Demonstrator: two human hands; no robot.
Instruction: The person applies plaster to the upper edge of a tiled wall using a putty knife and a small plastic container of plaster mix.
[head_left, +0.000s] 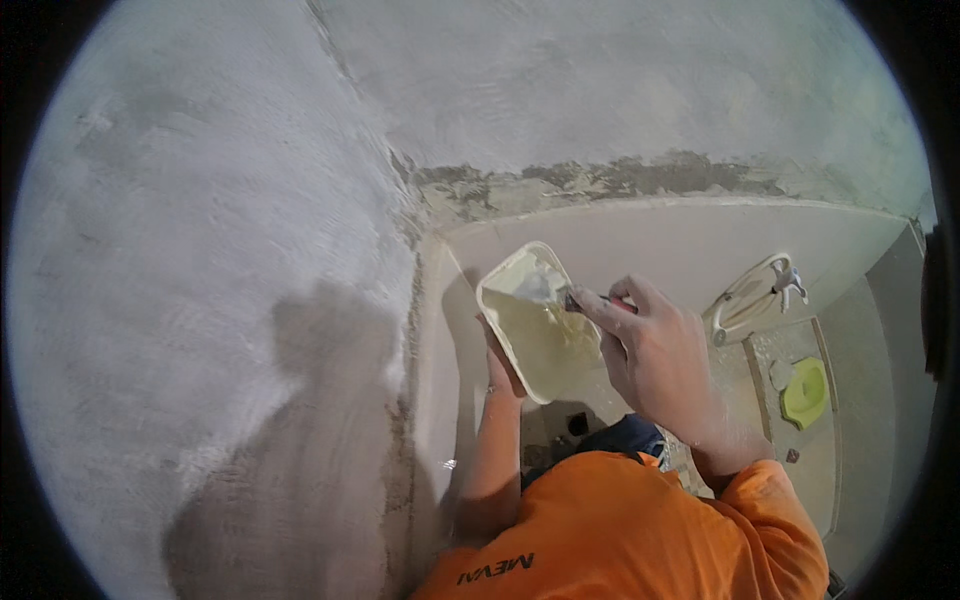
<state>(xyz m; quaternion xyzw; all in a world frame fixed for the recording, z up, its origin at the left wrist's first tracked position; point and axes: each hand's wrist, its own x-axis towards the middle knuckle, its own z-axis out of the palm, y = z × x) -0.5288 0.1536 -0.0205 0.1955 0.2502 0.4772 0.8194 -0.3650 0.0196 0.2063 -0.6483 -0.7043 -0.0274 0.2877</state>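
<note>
A rectangular cream plastic tub (515,345) is tilted in front of me, with pale, wet-looking material inside. My left hand (503,365) grips its outer left side from below, most of the fingers hidden behind it. Over the tub's right rim, my right hand (655,350) is closed around a small tool with a red handle (622,303) and a dark collar. The tool's head reaches into the tub, beside a greyish-white patch of material; I cannot make out whether it is a brush or a blade.
Grey plastered walls (220,200) meet in a corner at the left. A rough, unplastered strip (640,178) runs above the pale lower wall panel (620,235). To the right are a tap with a coiled hose (750,300) and, lower down, a yellow-green squat pan (805,393).
</note>
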